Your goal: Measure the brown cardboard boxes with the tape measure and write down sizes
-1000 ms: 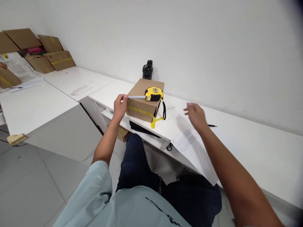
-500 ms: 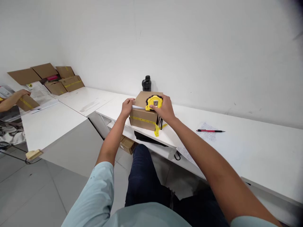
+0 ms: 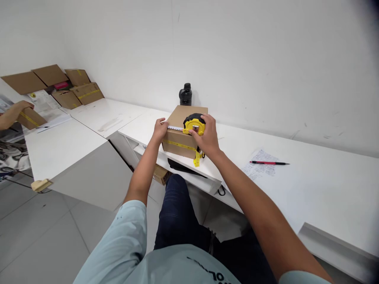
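A cardboard box (image 3: 180, 148) with a yellow tape strip along its front stands at the edge of the white desk. My right hand (image 3: 209, 136) grips a yellow and black tape measure (image 3: 194, 123) over the right part of the box top. Its white blade (image 3: 175, 128) runs left across the top, close to the front edge. At the box's left edge, my left hand (image 3: 160, 129) pinches the blade's end, its fingers closed; the tip itself is hidden. A loose yellow end (image 3: 196, 159) hangs at the box's front right corner.
Behind the box stands a black bottle (image 3: 185, 94). To the right, a red and black pen (image 3: 269, 163) lies on a written paper sheet (image 3: 260, 169). Several cardboard boxes (image 3: 87, 92) are at the far left, where another person's hand (image 3: 23, 105) holds one.
The tape measure has tilted, showing more of its black top, and the blade's markings now face up across the box. The camera view has shifted slightly. Both hands keep their holds.
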`<act>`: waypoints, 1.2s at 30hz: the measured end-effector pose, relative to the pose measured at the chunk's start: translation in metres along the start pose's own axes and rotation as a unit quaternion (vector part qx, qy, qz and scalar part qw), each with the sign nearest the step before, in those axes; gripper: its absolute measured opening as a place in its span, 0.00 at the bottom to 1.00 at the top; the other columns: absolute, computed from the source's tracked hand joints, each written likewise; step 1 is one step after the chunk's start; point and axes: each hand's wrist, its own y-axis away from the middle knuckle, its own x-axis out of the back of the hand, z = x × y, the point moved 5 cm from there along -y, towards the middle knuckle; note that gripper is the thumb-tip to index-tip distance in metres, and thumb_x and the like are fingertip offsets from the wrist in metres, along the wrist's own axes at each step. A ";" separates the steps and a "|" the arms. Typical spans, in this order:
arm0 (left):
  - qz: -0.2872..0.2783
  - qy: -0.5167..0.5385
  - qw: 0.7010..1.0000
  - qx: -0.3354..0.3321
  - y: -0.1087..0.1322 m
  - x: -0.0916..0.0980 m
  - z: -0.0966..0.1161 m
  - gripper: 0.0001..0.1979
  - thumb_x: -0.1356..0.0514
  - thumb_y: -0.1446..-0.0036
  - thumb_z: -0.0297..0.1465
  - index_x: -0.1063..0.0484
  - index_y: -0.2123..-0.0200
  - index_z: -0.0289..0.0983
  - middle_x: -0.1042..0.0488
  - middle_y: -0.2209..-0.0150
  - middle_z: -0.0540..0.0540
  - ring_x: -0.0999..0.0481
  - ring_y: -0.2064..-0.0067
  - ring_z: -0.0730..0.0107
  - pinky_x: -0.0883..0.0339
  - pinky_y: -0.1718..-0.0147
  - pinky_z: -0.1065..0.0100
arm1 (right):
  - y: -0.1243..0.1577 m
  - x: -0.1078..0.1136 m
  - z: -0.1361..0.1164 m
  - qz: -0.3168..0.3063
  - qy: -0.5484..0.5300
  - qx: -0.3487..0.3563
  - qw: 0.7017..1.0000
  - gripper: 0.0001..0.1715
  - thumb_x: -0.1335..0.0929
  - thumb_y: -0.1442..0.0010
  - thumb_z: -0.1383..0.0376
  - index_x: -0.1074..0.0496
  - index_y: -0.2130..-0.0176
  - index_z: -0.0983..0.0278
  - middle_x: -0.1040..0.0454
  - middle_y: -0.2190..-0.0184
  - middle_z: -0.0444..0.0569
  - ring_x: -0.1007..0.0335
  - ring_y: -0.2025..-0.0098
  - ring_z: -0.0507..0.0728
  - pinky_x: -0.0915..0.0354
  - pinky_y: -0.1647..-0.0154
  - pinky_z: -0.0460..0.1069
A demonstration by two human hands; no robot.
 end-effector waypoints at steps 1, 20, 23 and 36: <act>-0.016 0.001 1.000 0.021 -0.001 0.000 -0.003 0.21 0.37 0.37 0.32 0.29 0.41 0.36 0.21 0.46 0.36 0.20 0.48 0.54 0.27 0.46 0.57 | -0.001 0.002 -0.001 -0.001 0.001 0.001 1.000 0.36 0.32 0.33 0.43 0.40 0.36 0.58 0.36 0.35 0.62 0.40 0.28 0.68 0.42 0.26 0.72; -0.111 0.002 0.992 0.067 -0.001 0.002 0.000 0.16 0.40 0.33 0.36 0.26 0.45 0.38 0.21 0.50 0.43 0.22 0.54 0.63 0.28 0.57 0.66 | 0.023 0.062 0.040 0.019 -0.044 -0.019 0.999 0.39 0.26 0.39 0.48 0.45 0.39 0.55 0.40 0.36 0.58 0.40 0.30 0.66 0.39 0.28 0.68; -0.109 0.002 0.992 0.069 0.001 0.002 0.001 0.17 0.40 0.33 0.36 0.27 0.44 0.38 0.21 0.50 0.43 0.22 0.55 0.63 0.28 0.57 0.66 | 0.026 0.061 0.037 0.038 -0.045 0.009 0.998 0.37 0.26 0.37 0.50 0.46 0.39 0.55 0.39 0.36 0.57 0.39 0.31 0.66 0.38 0.29 0.68; -0.088 0.065 0.993 0.048 0.010 0.001 0.007 0.20 0.40 0.31 0.50 0.24 0.52 0.38 0.19 0.55 0.42 0.19 0.49 0.57 0.26 0.49 0.62 | 0.023 0.066 0.034 -0.004 -0.013 -0.054 0.998 0.43 0.27 0.39 0.43 0.44 0.37 0.58 0.39 0.37 0.59 0.38 0.32 0.67 0.38 0.29 0.69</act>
